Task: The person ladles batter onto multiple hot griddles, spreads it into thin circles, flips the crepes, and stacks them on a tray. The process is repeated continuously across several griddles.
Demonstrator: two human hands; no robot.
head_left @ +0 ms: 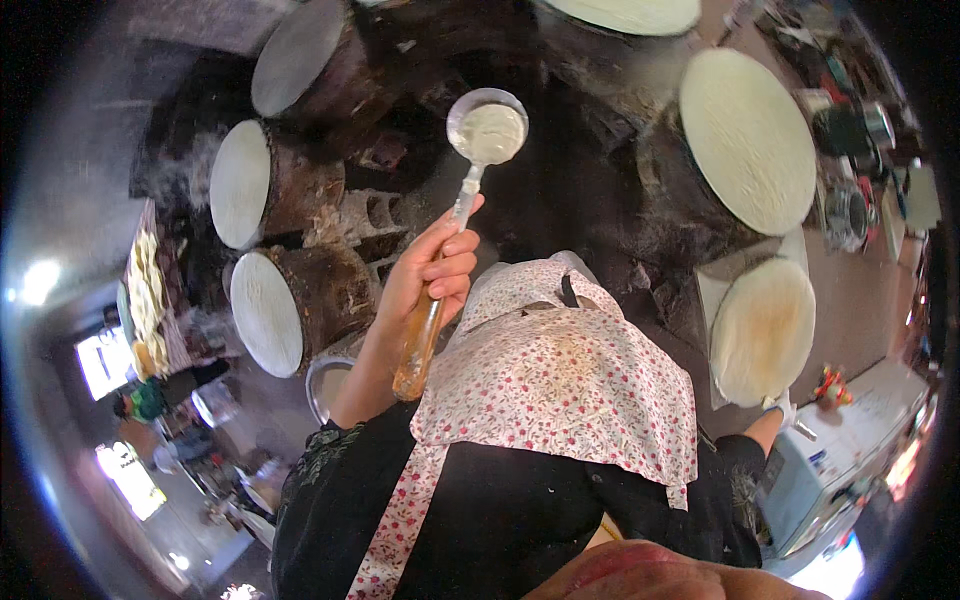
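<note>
My left hand (443, 262) grips the wooden handle of a metal ladle (489, 130) whose round bowl holds pale batter. At the right, my right hand (773, 413) is partly hidden beside the rim of a round griddle with a lightly browned flatbread (762, 332); it has something white and a small metal piece at it, too small to name. A bowl of batter (329, 385) sits behind my left forearm. Above the right griddle lies another large one coated with pale batter (746, 140). My flowered apron (555, 380) fills the lower middle.
More round griddles on blackened stoves stand at left (240, 185), lower left (265, 312), upper left (302, 55) and top (620, 12). Flatbreads (146, 290) are piled at far left. Pots (847, 215) line the right side, above a white appliance (830, 450).
</note>
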